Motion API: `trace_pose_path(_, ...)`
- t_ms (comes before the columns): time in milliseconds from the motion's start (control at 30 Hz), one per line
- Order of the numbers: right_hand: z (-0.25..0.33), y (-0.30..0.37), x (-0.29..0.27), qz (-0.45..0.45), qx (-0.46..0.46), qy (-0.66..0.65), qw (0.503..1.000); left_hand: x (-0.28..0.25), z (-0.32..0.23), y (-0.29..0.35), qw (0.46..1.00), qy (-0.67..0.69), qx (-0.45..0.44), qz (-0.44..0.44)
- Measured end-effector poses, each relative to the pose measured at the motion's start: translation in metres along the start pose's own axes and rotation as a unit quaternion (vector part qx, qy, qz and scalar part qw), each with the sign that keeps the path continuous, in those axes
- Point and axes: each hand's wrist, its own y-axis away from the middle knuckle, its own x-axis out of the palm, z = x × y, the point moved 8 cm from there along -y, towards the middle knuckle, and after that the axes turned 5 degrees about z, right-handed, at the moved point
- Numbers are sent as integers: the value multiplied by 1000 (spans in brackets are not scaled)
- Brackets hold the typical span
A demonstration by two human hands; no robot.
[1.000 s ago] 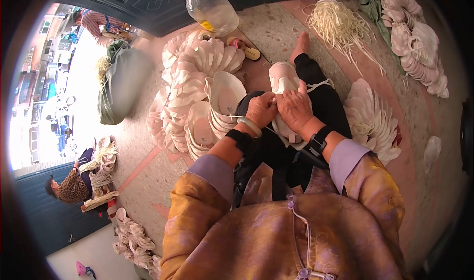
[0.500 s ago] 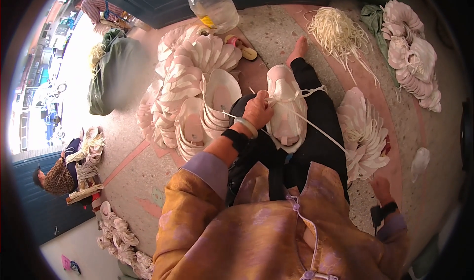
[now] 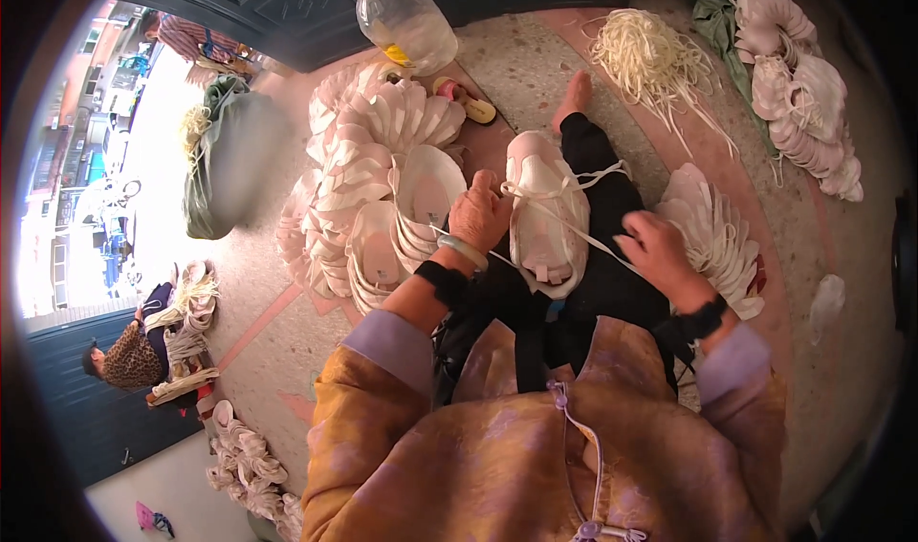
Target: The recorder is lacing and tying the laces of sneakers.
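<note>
A pale pink and white shoe upper (image 3: 547,222) lies on my lap, toe pointing away. A white shoelace (image 3: 598,244) crosses its eyelets, with one loop out to the right and a strand slanting toward my right side. At the upper's left edge, my left hand (image 3: 481,212) has curled fingers closed on the shoelace; another strand passes behind that wrist. Above my right thigh is my right hand (image 3: 662,255), thumb and forefinger apart beside the slanting strand. No grip on it shows.
Stacked shoe uppers (image 3: 368,150) spread over the floor at left, with laced uppers (image 3: 712,231) at right. A heap of laces (image 3: 650,50) lies beyond my bare foot. A clear plastic jug (image 3: 406,21) and a sandal (image 3: 467,100) are ahead. Another person (image 3: 134,356) sits far left.
My right hand has come in from the far lower right to above my thigh, beside the shoe upper. My left hand has shifted slightly left and stays near the eyelets.
</note>
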Motion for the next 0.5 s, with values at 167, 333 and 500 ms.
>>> trace_pose_path(167, 32, -40, 48, 61, -3, 58, 996, 12, 37, -13, 979, 90, -181, 23)
trace_pose_path(333, 27, -32, 58, 87, 52, 43, 994, 19, 38, -16, 959, 200, -201, -17)
trace_pose_path(500, 20, -26, 53, 38, 33, -109, 993, 22, 23, -22, 918, 376, -124, -31)
